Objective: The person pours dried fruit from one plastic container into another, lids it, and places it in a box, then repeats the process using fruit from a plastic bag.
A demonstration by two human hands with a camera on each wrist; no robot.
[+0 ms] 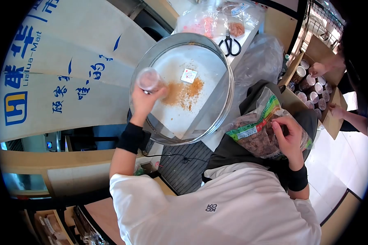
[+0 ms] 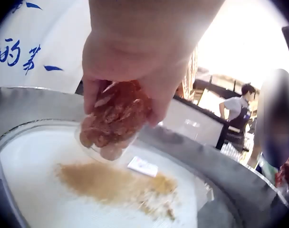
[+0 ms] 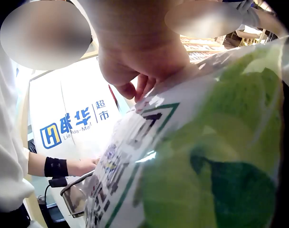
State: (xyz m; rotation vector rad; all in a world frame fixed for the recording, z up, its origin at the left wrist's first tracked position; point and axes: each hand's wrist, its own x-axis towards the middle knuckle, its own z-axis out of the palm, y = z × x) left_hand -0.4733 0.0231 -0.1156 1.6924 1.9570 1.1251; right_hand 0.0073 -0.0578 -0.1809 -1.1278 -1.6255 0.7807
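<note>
My left hand (image 1: 145, 100) grips a clear plastic jar (image 1: 148, 79) above the left side of a wide round metal pan (image 1: 140, 61). Reddish-brown dried pieces (image 2: 116, 114) fill the jar in the left wrist view. On the pan's white bottom (image 1: 167, 57) lie brown crumbs and powder (image 1: 182, 90) and a small square printed packet (image 1: 189, 75). My right hand (image 1: 290, 136) holds the edge of a green-and-white printed plastic bag (image 1: 253, 130) on my lap; dark brown dried pieces show through it. In the right wrist view the bag (image 3: 206, 156) hides part of the fingers.
Black scissors (image 1: 232, 47) and clear bags (image 1: 202, 24) lie on a white surface beyond the pan. To the right, another person's hands (image 1: 318, 69) are at a cardboard box (image 1: 292, 75) of lidded jars. A printed white cover (image 1: 77, 53) spreads at the left.
</note>
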